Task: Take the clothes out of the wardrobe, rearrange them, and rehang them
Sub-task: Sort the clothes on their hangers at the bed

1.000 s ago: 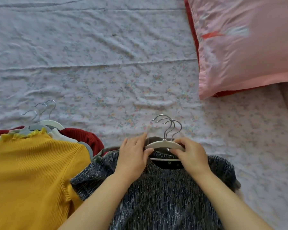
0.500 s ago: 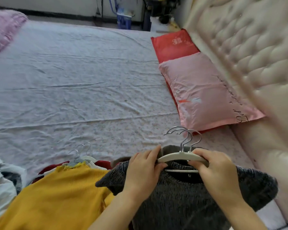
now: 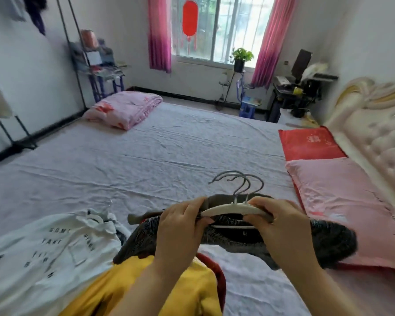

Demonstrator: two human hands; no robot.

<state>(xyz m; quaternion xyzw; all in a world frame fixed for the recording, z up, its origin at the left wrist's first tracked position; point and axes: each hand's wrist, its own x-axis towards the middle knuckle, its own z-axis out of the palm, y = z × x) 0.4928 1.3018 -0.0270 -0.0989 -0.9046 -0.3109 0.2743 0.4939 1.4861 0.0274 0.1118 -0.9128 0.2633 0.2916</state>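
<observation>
A dark grey knit top [image 3: 324,242] hangs on white hangers [image 3: 228,209] with several metal hooks [image 3: 237,181] bunched together. My left hand [image 3: 180,226] grips the hangers' left arm and the clothes under it. My right hand [image 3: 281,224] grips the hangers' right arm. The bundle is lifted off the bed. Below it lie a yellow knit top [image 3: 192,293], a dark red garment [image 3: 217,272] and a white printed shirt [image 3: 43,252].
The wide bed sheet [image 3: 146,160] stretches ahead. A pink pillow [image 3: 338,197] and red pillow [image 3: 310,142] lie by the tufted headboard [image 3: 379,133] on the right. A folded pink quilt [image 3: 123,108] sits far left. A black clothes rack [image 3: 16,133] stands at the left wall.
The view has tilted up from the bed to the whole room. Both hands have lifted the hanger bundle with the grey top off the sheet, keeping the same grip.
</observation>
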